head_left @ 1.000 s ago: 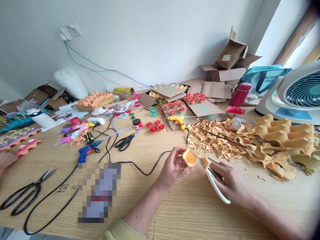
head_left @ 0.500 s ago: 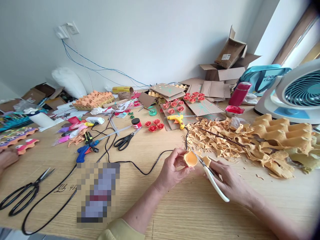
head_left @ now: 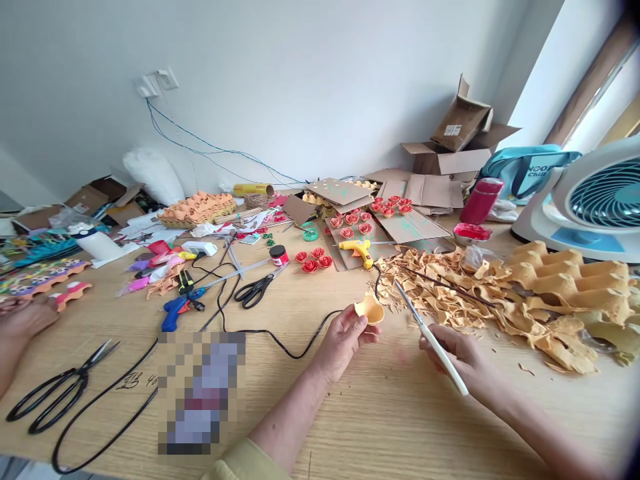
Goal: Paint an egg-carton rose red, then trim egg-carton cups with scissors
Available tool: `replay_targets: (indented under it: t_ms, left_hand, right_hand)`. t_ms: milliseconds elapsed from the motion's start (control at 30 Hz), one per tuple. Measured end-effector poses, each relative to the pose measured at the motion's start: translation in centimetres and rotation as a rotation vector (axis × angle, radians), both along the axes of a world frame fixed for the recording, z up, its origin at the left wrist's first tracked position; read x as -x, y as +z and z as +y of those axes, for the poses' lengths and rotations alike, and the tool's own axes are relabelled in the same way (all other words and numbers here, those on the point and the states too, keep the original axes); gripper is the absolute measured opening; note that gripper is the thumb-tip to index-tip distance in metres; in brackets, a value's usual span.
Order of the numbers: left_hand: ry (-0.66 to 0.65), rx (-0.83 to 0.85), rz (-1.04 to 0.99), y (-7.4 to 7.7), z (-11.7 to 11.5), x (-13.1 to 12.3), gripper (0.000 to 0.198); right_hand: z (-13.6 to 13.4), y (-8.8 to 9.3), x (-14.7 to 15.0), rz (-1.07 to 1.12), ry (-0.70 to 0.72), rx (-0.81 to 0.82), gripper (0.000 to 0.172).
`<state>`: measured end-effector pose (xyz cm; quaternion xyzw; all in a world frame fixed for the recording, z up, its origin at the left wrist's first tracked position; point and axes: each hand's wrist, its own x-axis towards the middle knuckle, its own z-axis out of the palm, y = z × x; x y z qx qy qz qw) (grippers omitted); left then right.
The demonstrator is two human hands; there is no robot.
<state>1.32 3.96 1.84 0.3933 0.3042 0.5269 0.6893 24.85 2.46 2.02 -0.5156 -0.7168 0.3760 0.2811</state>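
Left hand (head_left: pixel 344 341) pinches an unpainted egg-carton cup (head_left: pixel 370 309) above the table (head_left: pixel 380 420), rim scalloped; right hand (head_left: pixel 454 355) grips white-handled scissors (head_left: pixel 431 340), clear of it. Red roses (head_left: pixel 310 266) look done, egg tray (head_left: pixel 570 272) at right mostly uncut. Dish (head_left: pixel 473 242) holds red paint (head_left: pixel 470 231); black-lidded jar (head_left: pixel 279 256), can't tell what's inside.

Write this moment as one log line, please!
left hand: holds cup | right hand: holds white scissors, apart from cup | scraps: heaped beyond right hand | yellow glue gun: beside scraps
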Motion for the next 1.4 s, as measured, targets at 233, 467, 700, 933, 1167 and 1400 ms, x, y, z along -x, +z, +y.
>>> replay_targets:
  t_ms: [233, 467, 700, 933, 1167, 1400]
  left_hand:
    - [0.026, -0.014, 0.054, 0.2, 0.0, 0.3, 0.037]
    - [-0.004, -0.017, 0.017, 0.1, 0.0, 0.5, 0.039]
    - [0.011, -0.152, 0.099, 0.1, 0.2, 0.6, 0.033]
    - [0.043, -0.179, 0.150, 0.5, 0.0, 0.5, 0.038]
    - [0.023, -0.167, 0.174, 0.7, -0.4, -0.1, 0.045]
    - [-0.028, -0.193, 0.151, 0.4, -0.5, -0.4, 0.042]
  right_hand:
    - [-0.3, 0.4, -0.1, -0.080, 0.045, -0.001, 0.041]
    - [-0.7, 0.7, 0.0, -0.270, 0.082, -0.077, 0.040]
    - [-1.1, 1.3, 0.3, -0.308, 0.119, -0.121, 0.038]
    - [-1.1, 1.3, 0.2, -0.349, 0.143, -0.095, 0.036]
    - [-1.0, 1.1, 0.4, -0.348, 0.157, -0.157, 0.034]
    - [-0.9, 0.4, 0.4, -0.354, 0.170, -0.274, 0.027]
